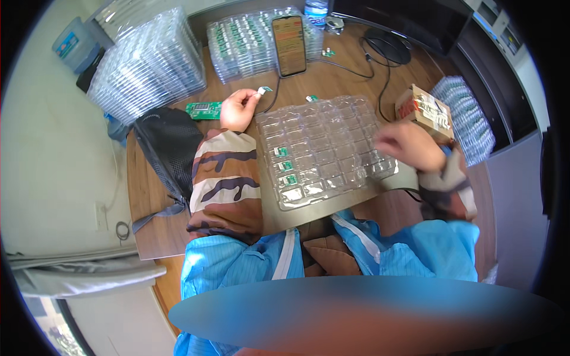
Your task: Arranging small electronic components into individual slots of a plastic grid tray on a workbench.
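My left hand (238,110) is closed in a pinch on a small white and green circuit board (265,90), held above the table left of the tray's far corner. Beside that hand a longer green circuit board with a display (203,110) lies on the table. A clear plastic tray (323,155) with rows of square pockets lies in front of me. Several small green boards (285,166) sit in its left column. Over the tray's right edge is my right hand (411,146), its fingers smeared by motion. Another small board (312,98) lies at the tray's far edge.
Stacked clear trays (148,68) rise at the far left, with a filled stack (246,44) behind a propped phone (289,46). A cardboard box (424,113) and more trays (466,118) stand right. A black mesh bag (169,148) lies left; cables (350,66) cross the back.
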Motion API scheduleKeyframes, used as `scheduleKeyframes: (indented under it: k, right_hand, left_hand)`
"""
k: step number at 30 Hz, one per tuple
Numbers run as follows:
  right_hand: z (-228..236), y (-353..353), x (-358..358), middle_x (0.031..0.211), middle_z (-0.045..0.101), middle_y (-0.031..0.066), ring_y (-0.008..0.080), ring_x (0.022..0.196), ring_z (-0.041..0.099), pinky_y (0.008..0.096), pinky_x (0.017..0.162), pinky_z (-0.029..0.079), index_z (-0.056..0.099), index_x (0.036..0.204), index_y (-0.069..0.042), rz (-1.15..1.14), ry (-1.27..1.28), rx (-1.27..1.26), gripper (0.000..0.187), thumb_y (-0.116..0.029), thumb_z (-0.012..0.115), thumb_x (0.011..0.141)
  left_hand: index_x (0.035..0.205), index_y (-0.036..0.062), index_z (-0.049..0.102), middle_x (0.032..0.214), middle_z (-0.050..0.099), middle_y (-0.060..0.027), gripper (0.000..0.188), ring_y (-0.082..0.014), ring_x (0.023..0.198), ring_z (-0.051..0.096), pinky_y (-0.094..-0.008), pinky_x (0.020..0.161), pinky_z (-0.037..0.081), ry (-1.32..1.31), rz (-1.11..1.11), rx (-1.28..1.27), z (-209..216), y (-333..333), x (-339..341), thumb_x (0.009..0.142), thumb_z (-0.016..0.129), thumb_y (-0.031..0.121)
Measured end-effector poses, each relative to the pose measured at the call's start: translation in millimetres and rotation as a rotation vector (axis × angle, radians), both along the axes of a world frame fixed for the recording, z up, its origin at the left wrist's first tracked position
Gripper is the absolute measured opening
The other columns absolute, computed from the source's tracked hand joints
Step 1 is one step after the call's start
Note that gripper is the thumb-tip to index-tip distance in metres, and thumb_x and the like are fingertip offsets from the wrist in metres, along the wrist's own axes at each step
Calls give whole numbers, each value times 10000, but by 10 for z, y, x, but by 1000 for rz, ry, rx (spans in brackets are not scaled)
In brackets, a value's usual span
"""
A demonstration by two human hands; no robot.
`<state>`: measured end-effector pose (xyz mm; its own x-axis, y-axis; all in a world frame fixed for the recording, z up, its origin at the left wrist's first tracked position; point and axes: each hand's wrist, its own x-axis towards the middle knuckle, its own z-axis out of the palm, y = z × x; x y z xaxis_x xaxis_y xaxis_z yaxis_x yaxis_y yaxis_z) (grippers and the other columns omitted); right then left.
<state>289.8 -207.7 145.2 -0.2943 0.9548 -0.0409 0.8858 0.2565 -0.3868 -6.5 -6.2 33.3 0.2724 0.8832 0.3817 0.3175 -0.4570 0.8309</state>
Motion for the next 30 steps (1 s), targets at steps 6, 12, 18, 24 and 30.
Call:
scheduleKeyframes:
  k: [6, 12, 18, 24, 30]
  right_hand:
    - [-347, -1195, 377, 869, 539, 91, 270, 710, 564, 355, 589, 465, 543, 848, -66, -654, -818, 8, 220, -164, 594, 658]
    - [-684, -1198, 690, 819, 497, 85, 252, 666, 550, 315, 572, 465, 492, 815, -39, -495, -934, 50, 129, -74, 492, 690]
    - [-596, -1220, 777, 830, 498, 113, 280, 687, 550, 341, 619, 466, 477, 815, -19, -405, -758, 29, 139, -54, 490, 681]
    - [-632, -1233, 761, 834, 503, 129, 299, 695, 545, 345, 611, 461, 484, 800, -22, -461, -749, 70, 137, -44, 496, 665]
    - [-638, -1136, 753, 802, 515, 111, 270, 704, 552, 320, 605, 458, 484, 791, -24, -508, -781, -5, 196, -33, 550, 607]
  left_hand:
    - [791, 28, 612, 671, 584, -68, 141, -113, 575, 544, -238, 540, 433, 6, -3, 38, -67, 61, -6, 750, 615, 163]
    - [787, 31, 610, 628, 571, -39, 128, -74, 557, 505, -219, 526, 416, 15, -29, -10, -81, 45, -28, 762, 603, 157]
    - [786, 27, 609, 615, 576, -34, 129, -69, 536, 489, -219, 506, 407, 15, -11, 16, -21, -15, 0, 757, 611, 152]
    - [788, 17, 603, 636, 574, -44, 128, -79, 552, 494, -219, 522, 406, 49, -28, 1, 30, -34, -7, 754, 606, 140]
    - [782, 14, 600, 638, 565, -45, 120, -86, 548, 495, -221, 518, 405, 33, -18, -11, 6, -24, -2, 753, 605, 130]
